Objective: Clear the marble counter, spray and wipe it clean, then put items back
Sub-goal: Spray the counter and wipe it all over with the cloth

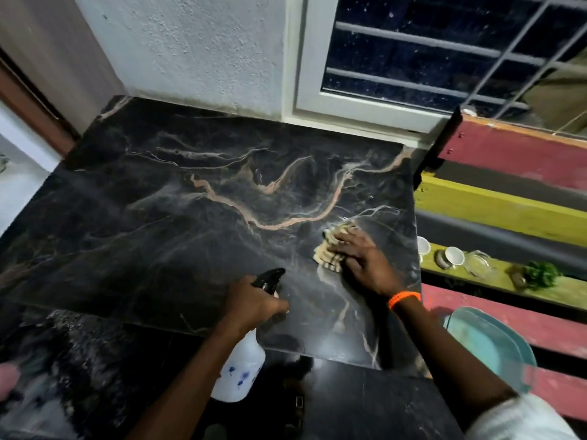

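The marble counter (197,198), a dark slab run through with pale orange and white veins, is filling the middle of the head view, its far edge lying against a rough white wall (190,49) and the sill of a barred window (413,52). On its right part, near the right edge, a beige checked cloth (330,249) is lying bunched on the stone, and the right hand (365,265) is pressing down on it with fingers spread fairly flat over the fabric; an orange beaded band (403,298) is circling that wrist. Well apart from it, over the counter's near edge, the left hand (254,301) is gripping the neck of a spray bottle (241,369), fingers curled round it below the black trigger head (270,277), whose nozzle is pointing out over the marble; the white translucent body with small blue prints is hanging below the hand, in front of the counter's edge. To the right of the counter, striped boards (514,154) in pink, yellow and dark grey are running across. On a yellow board two white cups (454,257) are sitting on their sides beside a clear glass dish (479,263), with a small green plant (540,274) further right. Nearer the person, a teal plastic basin (489,338) is showing beside the right forearm
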